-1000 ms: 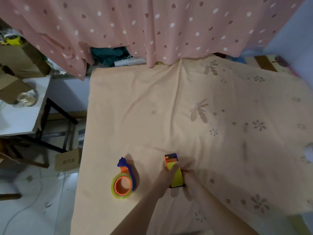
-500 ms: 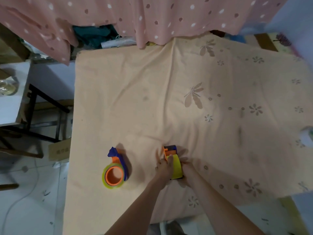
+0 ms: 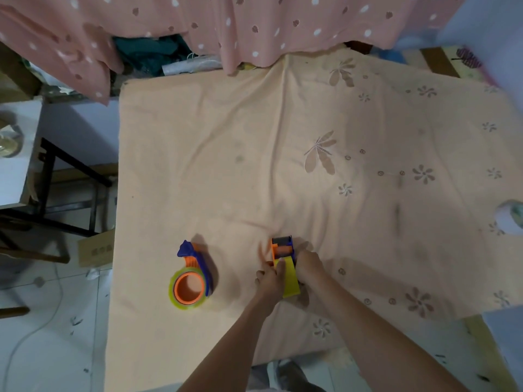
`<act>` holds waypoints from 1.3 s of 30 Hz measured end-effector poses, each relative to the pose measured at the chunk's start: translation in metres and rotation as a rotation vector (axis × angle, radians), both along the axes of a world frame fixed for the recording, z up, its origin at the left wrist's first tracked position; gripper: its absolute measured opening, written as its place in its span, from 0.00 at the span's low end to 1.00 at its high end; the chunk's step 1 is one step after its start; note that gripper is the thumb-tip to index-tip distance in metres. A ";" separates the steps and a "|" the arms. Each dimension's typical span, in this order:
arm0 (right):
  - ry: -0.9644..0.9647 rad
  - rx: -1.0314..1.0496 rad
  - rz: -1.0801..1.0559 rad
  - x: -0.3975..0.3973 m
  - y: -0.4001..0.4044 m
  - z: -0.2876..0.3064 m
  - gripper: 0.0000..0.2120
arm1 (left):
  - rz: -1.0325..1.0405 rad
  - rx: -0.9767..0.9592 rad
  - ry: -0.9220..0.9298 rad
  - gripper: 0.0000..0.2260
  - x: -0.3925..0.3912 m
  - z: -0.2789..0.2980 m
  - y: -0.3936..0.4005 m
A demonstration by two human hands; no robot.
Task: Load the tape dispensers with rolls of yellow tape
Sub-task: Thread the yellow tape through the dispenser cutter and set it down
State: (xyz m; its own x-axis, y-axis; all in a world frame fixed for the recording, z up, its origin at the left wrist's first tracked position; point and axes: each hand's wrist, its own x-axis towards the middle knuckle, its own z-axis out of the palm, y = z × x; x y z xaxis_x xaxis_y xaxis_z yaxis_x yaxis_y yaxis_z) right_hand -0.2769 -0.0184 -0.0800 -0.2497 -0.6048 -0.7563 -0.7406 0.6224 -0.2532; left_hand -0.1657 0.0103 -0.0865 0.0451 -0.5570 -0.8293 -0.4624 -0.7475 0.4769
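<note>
On the peach flowered cloth (image 3: 254, 154) an orange and blue tape dispenser (image 3: 282, 248) stands on edge near the front, with a yellow tape roll (image 3: 291, 277) in it. My left hand (image 3: 270, 278) grips the roll's left side, thumb on top. My right hand (image 3: 310, 265) holds the right side of the same dispenser. A second dispenser (image 3: 192, 275), orange and blue with a yellow roll on its hub, lies flat to the left, untouched.
A white roll (image 3: 510, 216) sits at the cloth's right edge. Pink dotted curtain (image 3: 254, 21) hangs at the back. A white side table (image 3: 14, 162) with a glass jar, a black frame and cardboard stand left of the cloth over a tiled floor.
The camera has tilted down and drawn back, so the table sits higher in view. Both hands stay on the dispenser with the yellow roll; my left thumb has shifted onto the roll's top.
</note>
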 end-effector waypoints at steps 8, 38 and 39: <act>-0.326 0.035 -0.228 -0.012 0.006 0.012 0.21 | 0.248 0.086 0.109 0.31 -0.014 0.005 -0.017; -0.099 -0.170 -0.263 0.012 0.015 0.046 0.16 | 0.083 -0.038 0.181 0.26 0.013 0.032 -0.011; -0.075 -0.227 -0.312 0.015 0.016 0.049 0.13 | 0.047 -0.055 0.167 0.24 0.018 0.036 -0.011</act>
State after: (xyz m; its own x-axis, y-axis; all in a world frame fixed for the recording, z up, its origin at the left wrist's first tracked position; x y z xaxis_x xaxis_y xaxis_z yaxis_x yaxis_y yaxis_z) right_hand -0.2615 -0.0024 -0.0308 -0.3970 -0.6625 -0.6351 -0.4990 0.7366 -0.4565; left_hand -0.1481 -0.0005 -0.0508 -0.0637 -0.6023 -0.7957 -0.3384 -0.7370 0.5850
